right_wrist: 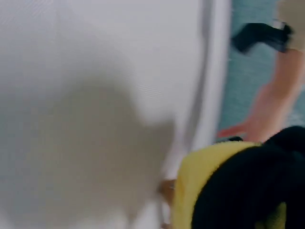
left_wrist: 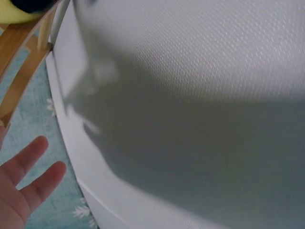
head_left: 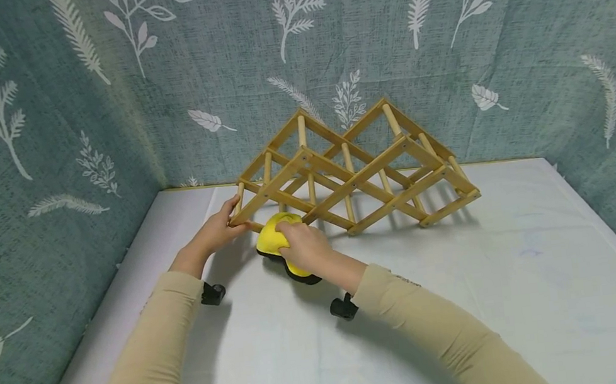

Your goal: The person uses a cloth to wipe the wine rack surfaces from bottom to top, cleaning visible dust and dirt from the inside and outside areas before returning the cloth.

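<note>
A folding wooden wine rack (head_left: 354, 185) of crossed slats and round dowels stands near the back wall. My left hand (head_left: 215, 231) grips its left end, fingers at the end dowel and thumb lower down. In the left wrist view, two fingers (left_wrist: 40, 183) extend straight beside a slat (left_wrist: 26, 81). With bent fingers, my right hand (head_left: 307, 246) holds a bunched yellow cloth (head_left: 271, 237) with a black fuzzy side, in front of the rack's lower left slats. The right wrist view shows that black side (right_wrist: 238, 191) close up; the right fingers are hidden there.
A white-covered table (head_left: 470, 313) lies under everything. Teal, leaf-patterned fabric (head_left: 246, 47) rises behind it and at both sides. Black wrist-camera mounts (head_left: 344, 307) hang below the wrists, and beige sleeves cover the forearms.
</note>
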Available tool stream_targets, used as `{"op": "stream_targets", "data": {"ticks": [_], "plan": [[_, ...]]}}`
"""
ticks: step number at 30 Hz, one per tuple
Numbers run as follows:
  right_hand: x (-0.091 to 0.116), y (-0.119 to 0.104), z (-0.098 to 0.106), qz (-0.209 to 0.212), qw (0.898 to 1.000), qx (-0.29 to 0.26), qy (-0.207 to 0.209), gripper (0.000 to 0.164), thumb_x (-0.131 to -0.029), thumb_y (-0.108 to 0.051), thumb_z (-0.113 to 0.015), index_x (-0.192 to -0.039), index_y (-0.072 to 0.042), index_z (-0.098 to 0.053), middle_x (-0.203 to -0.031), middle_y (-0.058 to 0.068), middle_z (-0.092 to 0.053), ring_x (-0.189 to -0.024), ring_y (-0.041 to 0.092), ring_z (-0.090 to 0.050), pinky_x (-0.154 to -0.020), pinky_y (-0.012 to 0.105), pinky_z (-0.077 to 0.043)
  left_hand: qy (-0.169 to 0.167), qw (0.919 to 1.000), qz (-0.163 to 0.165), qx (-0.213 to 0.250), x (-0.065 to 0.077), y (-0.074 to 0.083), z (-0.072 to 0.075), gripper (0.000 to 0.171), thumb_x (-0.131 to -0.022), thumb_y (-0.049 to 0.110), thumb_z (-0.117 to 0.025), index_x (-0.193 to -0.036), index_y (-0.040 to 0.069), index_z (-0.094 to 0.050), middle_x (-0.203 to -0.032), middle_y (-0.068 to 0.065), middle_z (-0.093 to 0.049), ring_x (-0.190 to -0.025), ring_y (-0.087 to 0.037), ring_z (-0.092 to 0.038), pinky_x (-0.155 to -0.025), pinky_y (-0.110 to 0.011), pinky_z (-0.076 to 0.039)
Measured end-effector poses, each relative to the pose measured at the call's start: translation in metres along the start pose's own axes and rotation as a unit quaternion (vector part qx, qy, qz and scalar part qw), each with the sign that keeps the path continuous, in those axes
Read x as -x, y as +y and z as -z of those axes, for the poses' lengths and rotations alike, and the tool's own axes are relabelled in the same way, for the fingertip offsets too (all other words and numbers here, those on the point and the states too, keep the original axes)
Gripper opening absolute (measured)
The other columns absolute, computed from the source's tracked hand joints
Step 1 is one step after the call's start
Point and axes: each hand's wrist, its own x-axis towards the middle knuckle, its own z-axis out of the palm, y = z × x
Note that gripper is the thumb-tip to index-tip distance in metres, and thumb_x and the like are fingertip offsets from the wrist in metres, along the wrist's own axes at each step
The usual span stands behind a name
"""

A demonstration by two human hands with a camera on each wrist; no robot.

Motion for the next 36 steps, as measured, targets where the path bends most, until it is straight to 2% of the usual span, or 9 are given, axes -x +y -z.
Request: {"op": "stream_targets", "data": {"ticks": [4, 8, 13, 15, 21, 24, 30, 34, 36], "plan": [[0.006, 0.004, 0.023, -0.024, 0.996, -0.085, -0.026, 0.045, -0.087, -0.028, -0.063, -0.128, -0.014, -0.051, -0.109, 0.009, -0.064, -0.067, 0.019, -0.061, -0.052, 0.026, -0.044, 0.003, 1.0000, 0.000, 0.004, 0.000, 0.000, 0.000, 0.085, -0.088, 0.047, -0.055, -0.149, 0.018, -0.003, -0.141, -0.027, -0.032, -0.124, -0.042, -0.039, -0.095, -0.054, -0.036], [0.004, 0.010, 0.039, -0.062, 0.979, -0.190, -0.035, 0.049, -0.087, -0.031, -0.062, -0.132, -0.016, -0.049, -0.123, 0.007, -0.057, -0.079, 0.020, -0.059, -0.060, 0.027, -0.044, 0.005, 0.9999, -0.006, 0.006, 0.000, -0.001, 0.000, 0.083, -0.089, 0.041, -0.056, -0.149, 0.017, -0.003, -0.140, -0.027, -0.034, -0.122, -0.042, -0.041, -0.094, -0.054, -0.037], [-0.007, 0.012, 0.036, -0.108, 0.950, -0.291, -0.017, 0.053, -0.087, -0.035, -0.062, -0.134, -0.017, -0.047, -0.130, 0.006, -0.051, -0.099, 0.020, -0.056, -0.075, 0.031, -0.047, 0.004, 0.9999, -0.014, 0.000, -0.001, -0.003, -0.001, 0.080, -0.091, 0.029, -0.057, -0.149, 0.015, -0.005, -0.144, -0.026, -0.028, -0.124, -0.042, -0.038, -0.097, -0.053, -0.036], [-0.011, 0.011, 0.032, -0.127, 0.933, -0.336, -0.002, 0.054, -0.087, -0.035, -0.061, -0.135, -0.017, -0.045, -0.127, 0.006, -0.052, -0.099, 0.021, -0.056, -0.077, 0.032, -0.048, 0.003, 1.0000, -0.008, 0.004, -0.001, -0.003, -0.002, 0.081, -0.090, 0.034, -0.057, -0.149, 0.016, -0.005, -0.145, -0.026, -0.026, -0.126, -0.042, -0.036, -0.098, -0.054, -0.034], [-0.010, 0.007, 0.029, -0.166, 0.858, -0.484, 0.040, 0.051, -0.088, -0.025, -0.062, -0.135, -0.013, -0.045, -0.126, 0.008, -0.051, -0.104, 0.023, -0.056, -0.082, 0.033, -0.049, -0.001, 0.9999, 0.005, 0.012, -0.001, -0.001, -0.002, 0.085, -0.088, 0.044, -0.057, -0.149, 0.021, -0.003, -0.144, -0.026, -0.028, -0.126, -0.043, -0.034, -0.098, -0.056, -0.032], [-0.007, 0.008, 0.030, -0.177, 0.828, -0.530, 0.051, 0.051, -0.088, -0.023, -0.062, -0.135, -0.013, -0.045, -0.129, 0.008, -0.049, -0.107, 0.024, -0.055, -0.086, 0.033, -0.048, 0.001, 1.0000, 0.004, 0.003, -0.002, -0.001, -0.002, 0.084, -0.088, 0.045, -0.055, -0.149, 0.021, -0.002, -0.143, -0.026, -0.030, -0.125, -0.043, -0.036, -0.098, -0.056, -0.033], [-0.003, 0.011, 0.030, -0.186, 0.797, -0.570, 0.075, 0.046, -0.088, -0.025, -0.062, -0.131, -0.013, -0.049, -0.125, 0.007, -0.052, -0.101, 0.021, -0.057, -0.081, 0.030, -0.049, -0.001, 0.9998, 0.005, 0.019, -0.002, 0.000, -0.003, 0.084, -0.088, 0.045, -0.056, -0.149, 0.022, -0.003, -0.137, -0.026, -0.038, -0.122, -0.042, -0.041, -0.096, -0.054, -0.036], [0.006, 0.014, 0.040, -0.168, 0.760, -0.619, 0.109, 0.041, -0.088, -0.023, -0.062, -0.126, -0.012, -0.051, -0.117, 0.007, -0.054, -0.090, 0.017, -0.058, -0.073, 0.024, -0.049, 0.001, 0.9999, 0.001, 0.010, -0.001, -0.001, -0.002, 0.085, -0.088, 0.046, -0.055, -0.149, 0.021, -0.002, -0.135, -0.027, -0.040, -0.120, -0.041, -0.044, -0.093, -0.053, -0.038], [0.010, 0.017, 0.047, -0.148, 0.747, -0.635, 0.131, 0.039, -0.088, -0.020, -0.062, -0.123, -0.011, -0.051, -0.113, 0.008, -0.054, -0.086, 0.015, -0.058, -0.071, 0.023, -0.049, 0.003, 1.0000, -0.002, 0.005, -0.001, -0.003, -0.001, 0.085, -0.088, 0.046, -0.055, -0.149, 0.021, -0.002, -0.135, -0.027, -0.041, -0.119, -0.041, -0.045, -0.093, -0.053, -0.038]]}}
